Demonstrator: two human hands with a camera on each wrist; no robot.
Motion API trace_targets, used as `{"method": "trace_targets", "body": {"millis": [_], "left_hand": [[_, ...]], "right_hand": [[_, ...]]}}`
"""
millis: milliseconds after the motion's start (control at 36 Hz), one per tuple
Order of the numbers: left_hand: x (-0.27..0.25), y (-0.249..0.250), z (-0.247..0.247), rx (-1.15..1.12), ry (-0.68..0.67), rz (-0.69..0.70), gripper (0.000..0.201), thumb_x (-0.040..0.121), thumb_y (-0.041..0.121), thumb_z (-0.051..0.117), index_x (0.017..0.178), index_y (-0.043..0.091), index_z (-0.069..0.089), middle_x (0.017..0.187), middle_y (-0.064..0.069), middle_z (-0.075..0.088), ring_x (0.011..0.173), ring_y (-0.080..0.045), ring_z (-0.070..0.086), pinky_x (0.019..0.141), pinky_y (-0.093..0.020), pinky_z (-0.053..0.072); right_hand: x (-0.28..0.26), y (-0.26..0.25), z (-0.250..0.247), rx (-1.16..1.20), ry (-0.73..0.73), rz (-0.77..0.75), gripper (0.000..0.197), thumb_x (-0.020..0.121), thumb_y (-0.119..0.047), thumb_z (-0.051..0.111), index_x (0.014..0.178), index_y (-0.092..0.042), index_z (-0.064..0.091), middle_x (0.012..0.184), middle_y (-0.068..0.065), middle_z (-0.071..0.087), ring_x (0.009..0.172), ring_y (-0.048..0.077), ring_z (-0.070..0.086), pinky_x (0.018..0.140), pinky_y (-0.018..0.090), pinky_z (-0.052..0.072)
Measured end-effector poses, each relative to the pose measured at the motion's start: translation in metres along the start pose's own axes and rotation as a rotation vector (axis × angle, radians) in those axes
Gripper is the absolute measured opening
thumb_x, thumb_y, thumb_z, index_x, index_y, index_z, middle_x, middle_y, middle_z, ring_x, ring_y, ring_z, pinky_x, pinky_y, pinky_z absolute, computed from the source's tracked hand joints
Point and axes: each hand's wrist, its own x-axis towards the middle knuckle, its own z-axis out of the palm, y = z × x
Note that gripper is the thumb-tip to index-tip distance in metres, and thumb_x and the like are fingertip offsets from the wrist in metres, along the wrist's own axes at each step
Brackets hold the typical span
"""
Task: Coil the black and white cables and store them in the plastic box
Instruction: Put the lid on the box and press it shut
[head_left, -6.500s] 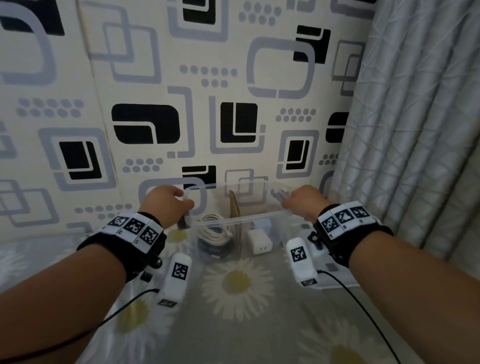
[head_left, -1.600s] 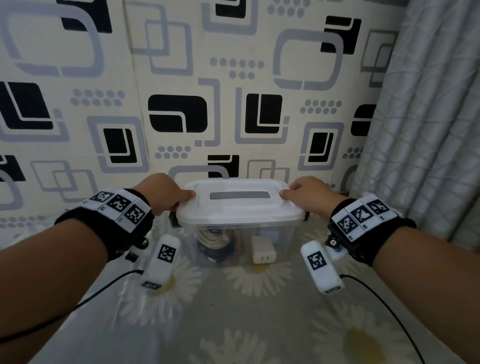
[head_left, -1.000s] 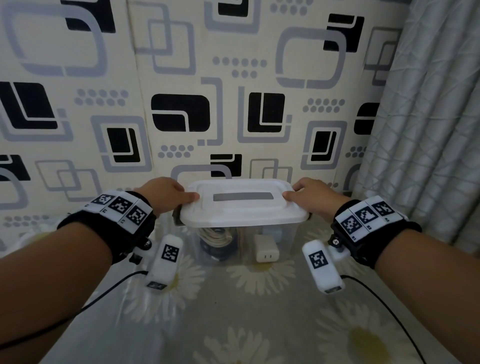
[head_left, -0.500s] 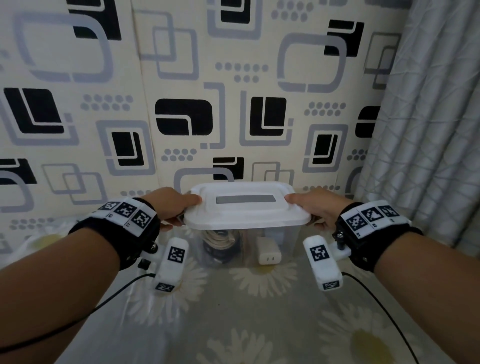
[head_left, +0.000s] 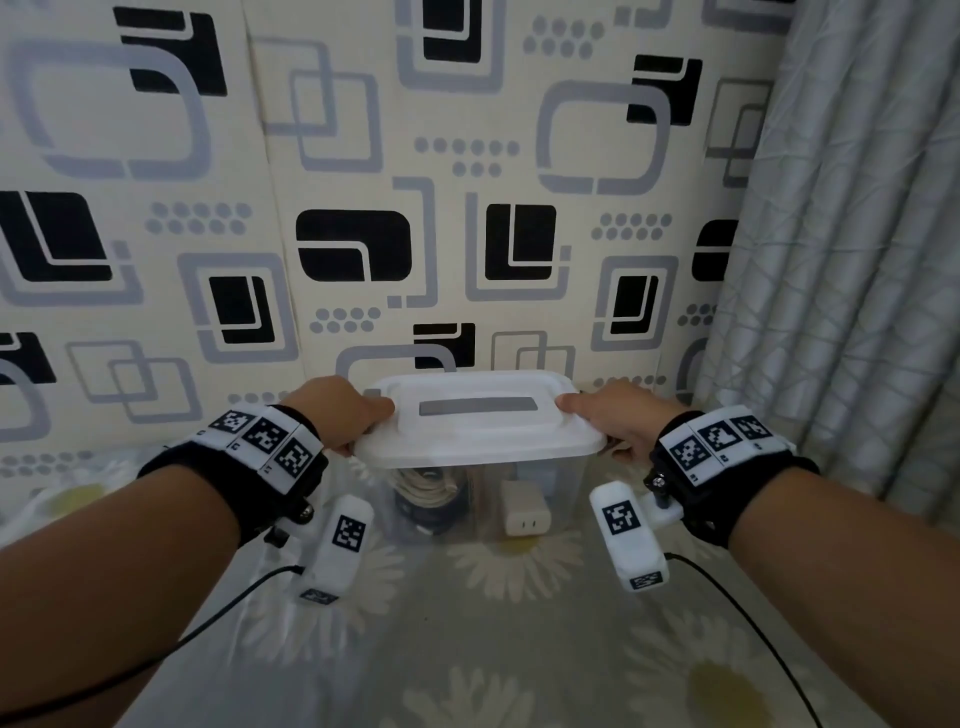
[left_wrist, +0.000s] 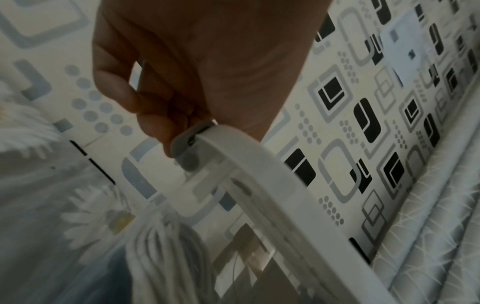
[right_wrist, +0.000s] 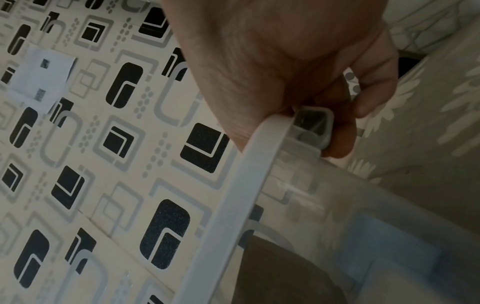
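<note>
We see the clear plastic box (head_left: 540, 499) with its white lid (head_left: 483, 431) on the daisy-print cloth (head_left: 519, 649), between our hands; our left hand (head_left: 337, 410) curls thumb over the lid's left end, fingers (left_wrist: 155, 127) hooked under the grey latch (left_wrist: 187, 144); our right hand (head_left: 613, 415) grips the right end likewise, around its grey latch (right_wrist: 314, 131); we can read no writing; inside lie a coiled white cable (head_left: 426, 486) over a black cable (head_left: 421, 514), beside a white plug adapter (head_left: 524, 512).
</note>
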Motion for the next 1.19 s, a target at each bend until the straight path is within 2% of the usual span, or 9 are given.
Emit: {"method": "trace_targets", "body": {"millis": [56, 111, 194, 333, 444, 694, 889, 1111, 1194], "left_hand": [[0.003, 0.0, -0.002, 0.014, 0.04, 0.012, 0.042, 0.089, 0.041, 0.056, 0.092, 0.001, 0.064, 0.068, -0.005, 0.063, 0.064, -0.018, 0.06, 0.057, -0.027, 0.042], [0.0, 0.008, -0.005, 0.021, 0.083, 0.058, 0.051, 0.086, 0.043, 0.058, 0.119, 0.004, 0.055, 0.098, -0.009, 0.065, 0.084, -0.023, 0.063, 0.072, -0.03, 0.047], [-0.011, 0.03, -0.003, -0.019, 0.058, 0.188, 0.052, 0.087, 0.044, 0.06, 0.131, 0.019, 0.05, 0.134, -0.008, 0.048, 0.101, -0.026, 0.06, 0.087, -0.036, 0.051], [-0.032, 0.069, 0.017, 0.114, -0.083, 0.475, 0.049, 0.092, 0.051, 0.054, 0.134, 0.026, 0.053, 0.14, -0.002, 0.048, 0.122, -0.023, 0.051, 0.104, -0.034, 0.039], [-0.038, 0.088, 0.034, 0.123, -0.189, 0.575, 0.038, 0.095, 0.046, 0.05, 0.127, 0.028, 0.059, 0.133, 0.002, 0.058, 0.117, -0.019, 0.055, 0.104, -0.038, 0.04], [-0.035, 0.099, 0.046, 0.173, -0.168, 0.581, 0.046, 0.098, 0.04, 0.048, 0.142, 0.03, 0.045, 0.149, 0.001, 0.043, 0.133, -0.019, 0.042, 0.113, -0.034, 0.028], [-0.03, 0.095, 0.051, 0.12, -0.159, 0.564, 0.045, 0.095, 0.04, 0.053, 0.139, 0.032, 0.048, 0.146, 0.005, 0.047, 0.13, -0.017, 0.045, 0.112, -0.035, 0.031], [-0.03, 0.095, 0.054, 0.103, -0.135, 0.552, 0.044, 0.095, 0.04, 0.053, 0.138, 0.034, 0.05, 0.144, 0.007, 0.049, 0.129, -0.017, 0.046, 0.111, -0.035, 0.033], [-0.03, 0.095, 0.054, 0.108, -0.135, 0.552, 0.044, 0.094, 0.042, 0.052, 0.138, 0.036, 0.049, 0.145, 0.007, 0.047, 0.13, -0.017, 0.046, 0.112, -0.038, 0.033]], "right_hand": [[0.001, 0.001, 0.0, 0.013, -0.002, 0.001, 0.031, 0.092, -0.041, 0.059, 0.081, -0.014, 0.048, 0.08, 0.003, 0.056, 0.066, 0.017, 0.053, 0.065, 0.029, 0.043], [0.0, 0.002, -0.001, 0.025, -0.003, 0.009, 0.031, 0.092, -0.042, 0.059, 0.082, -0.014, 0.049, 0.081, 0.004, 0.057, 0.068, 0.018, 0.054, 0.067, 0.031, 0.045], [0.0, 0.003, -0.002, 0.05, -0.011, 0.025, 0.034, 0.09, -0.045, 0.061, 0.083, -0.013, 0.051, 0.083, 0.006, 0.06, 0.07, 0.02, 0.056, 0.071, 0.034, 0.048], [-0.005, 0.004, -0.002, 0.121, -0.02, 0.026, 0.04, 0.087, -0.044, 0.065, 0.105, -0.009, 0.058, 0.096, 0.008, 0.065, 0.077, 0.021, 0.06, 0.072, 0.034, 0.051], [-0.009, 0.007, -0.001, 0.158, -0.02, 0.022, 0.042, 0.086, -0.039, 0.067, 0.113, -0.009, 0.057, 0.1, 0.007, 0.066, 0.08, 0.02, 0.061, 0.065, 0.031, 0.05], [-0.016, 0.009, -0.001, 0.104, -0.035, -0.006, 0.036, 0.09, -0.041, 0.06, 0.108, -0.009, 0.059, 0.091, 0.005, 0.067, 0.069, 0.017, 0.062, 0.071, 0.032, 0.048], [-0.019, 0.004, 0.004, -0.045, 0.005, -0.071, 0.04, 0.099, -0.032, 0.045, 0.119, 0.002, 0.054, 0.108, 0.018, 0.062, 0.098, 0.033, 0.062, 0.085, 0.041, 0.053], [-0.021, 0.001, 0.005, -0.16, 0.028, -0.12, 0.037, 0.099, -0.021, 0.042, 0.119, 0.007, 0.054, 0.076, 0.007, 0.049, 0.071, 0.022, 0.05, 0.07, 0.033, 0.044], [-0.021, -0.001, 0.006, -0.259, 0.066, -0.139, 0.035, 0.098, -0.02, 0.041, 0.119, 0.006, 0.053, 0.09, 0.012, 0.05, 0.08, 0.025, 0.049, 0.073, 0.034, 0.044]]}}
